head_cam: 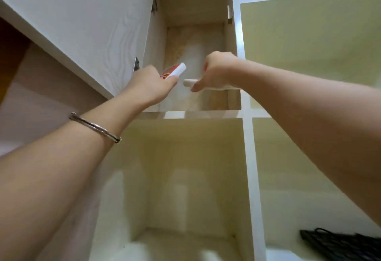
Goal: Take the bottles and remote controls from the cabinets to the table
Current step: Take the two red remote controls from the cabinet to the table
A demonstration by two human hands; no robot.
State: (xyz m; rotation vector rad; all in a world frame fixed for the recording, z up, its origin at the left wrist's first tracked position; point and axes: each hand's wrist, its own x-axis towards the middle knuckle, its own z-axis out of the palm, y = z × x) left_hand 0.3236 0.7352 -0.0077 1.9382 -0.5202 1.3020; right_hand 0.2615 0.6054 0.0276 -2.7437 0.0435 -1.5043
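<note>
The head view looks upward into a tall white cabinet with pale yellow-beige inner walls (305, 40). Its white wood-grain door (82, 24) stands open at the left, and a metal hinge (136, 65) shows on its edge.

Both arms reach up into the upper open compartment, above the white shelf edge (191, 114). The left hand (150, 83) is closed around a small object with a red and white label and a white end (175, 70); it looks like a bottle, but the blur does not let me tell for sure. The white end sticks out above the fingers, tilted to the right. On the left wrist there is a thin silver metal bangle (94, 128).

The right hand (216, 71) is just beside the left one, near the right wall of the same compartment. It is closed on a flat white remote control (190, 83), which lies about level and points to the left; the thumb is under it. The two held objects are near but apart.

The lower compartment (181, 178) under the shelf has glossy beige walls. In the bottom right corner, in the neighbouring compartment, lies a black mesh object (340, 244), only partly visible.
</note>
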